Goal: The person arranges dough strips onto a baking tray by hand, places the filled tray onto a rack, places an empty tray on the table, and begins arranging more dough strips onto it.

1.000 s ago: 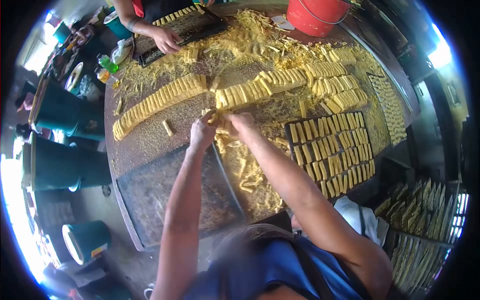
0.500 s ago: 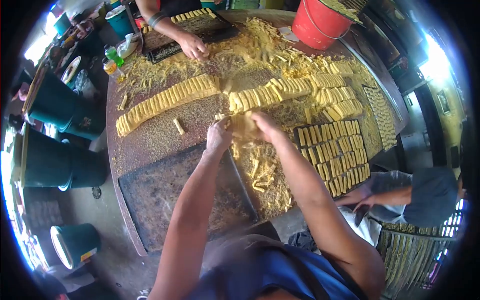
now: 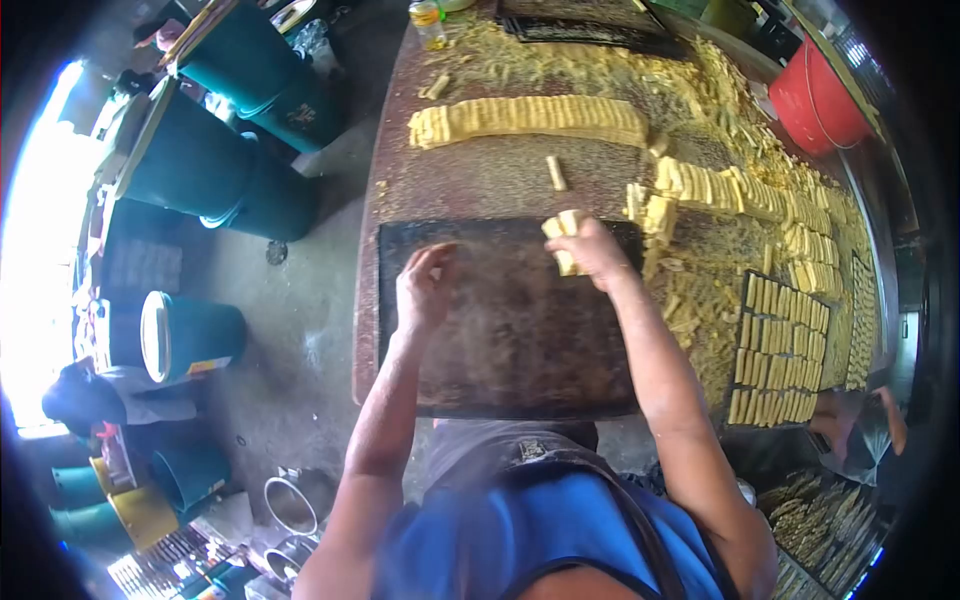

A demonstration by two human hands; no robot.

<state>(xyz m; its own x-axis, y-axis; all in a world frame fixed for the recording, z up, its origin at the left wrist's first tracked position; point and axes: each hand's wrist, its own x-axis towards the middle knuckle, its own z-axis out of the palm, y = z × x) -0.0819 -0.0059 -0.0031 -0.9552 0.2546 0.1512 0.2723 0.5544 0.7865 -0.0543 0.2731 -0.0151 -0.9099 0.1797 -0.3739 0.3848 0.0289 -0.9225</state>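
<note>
My right hand grips a small bunch of pale yellow dough sticks above the upper right part of a dark, worn baking tray. Over the tray's left side is my left hand, its fingers loosely bent and apart with nothing visible in them. A single dough stick lies on the table just beyond the tray. Farther back stretches a long row of dough sticks set side by side. To the right of my right hand, another row of sticks runs toward the table's right side.
Right of the bare tray stands a tray filled with dough sticks. Crumbs and dough scraps litter the brown table. A red bucket is at the back right. Large green bins stand on the floor at left.
My view has swung left. My hands, earlier together at the near end of the dough row, are now apart over the dark tray, the right one carrying a bunch of sticks.
</note>
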